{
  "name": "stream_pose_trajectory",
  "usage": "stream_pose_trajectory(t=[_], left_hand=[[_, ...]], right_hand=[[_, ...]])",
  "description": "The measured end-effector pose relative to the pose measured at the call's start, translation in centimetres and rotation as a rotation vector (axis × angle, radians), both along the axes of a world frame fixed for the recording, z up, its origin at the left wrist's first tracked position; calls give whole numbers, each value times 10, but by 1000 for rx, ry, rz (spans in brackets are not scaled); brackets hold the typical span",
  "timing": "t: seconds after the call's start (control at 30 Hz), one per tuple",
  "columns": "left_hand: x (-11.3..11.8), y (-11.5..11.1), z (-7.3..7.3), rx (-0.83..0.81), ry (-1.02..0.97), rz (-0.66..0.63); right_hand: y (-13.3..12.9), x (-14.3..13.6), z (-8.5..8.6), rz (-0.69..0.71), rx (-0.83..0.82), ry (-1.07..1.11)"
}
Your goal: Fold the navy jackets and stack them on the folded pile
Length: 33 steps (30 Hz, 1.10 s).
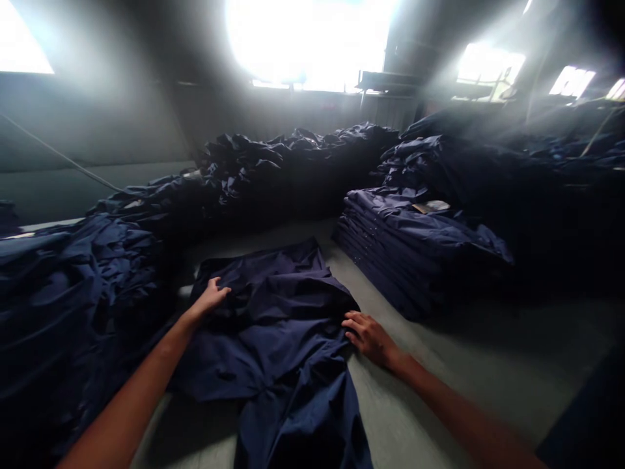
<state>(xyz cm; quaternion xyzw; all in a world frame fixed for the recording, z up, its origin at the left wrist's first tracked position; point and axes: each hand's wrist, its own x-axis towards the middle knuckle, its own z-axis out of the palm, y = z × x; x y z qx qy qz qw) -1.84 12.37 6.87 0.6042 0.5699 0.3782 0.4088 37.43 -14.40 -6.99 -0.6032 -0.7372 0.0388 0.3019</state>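
Note:
A dark navy garment (283,312), creased and partly spread, lies in front of me with its lower end running toward my body. Whether it is a jacket or trousers I cannot tell. On its left side rests my left hand (211,298), thumb and forefinger apart; the other fingers are partly hidden. My right hand (370,337) touches the garment's right edge, fingers slightly bent and spread over the cloth. Neither hand visibly grips the fabric.
A neat stack of folded navy garments (390,244) stands to the right, a small pale item (432,206) on top. Rumpled navy clothes pile up at left (83,286) and along the back (293,153). The pale table surface (385,404) shows around the garment.

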Motion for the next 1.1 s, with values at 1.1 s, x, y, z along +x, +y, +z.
stream_pose_trajectory(t=[1.1], left_hand=[[43, -75, 27, 634, 633, -571]], right_hand=[[23, -1, 21, -148, 119, -86]])
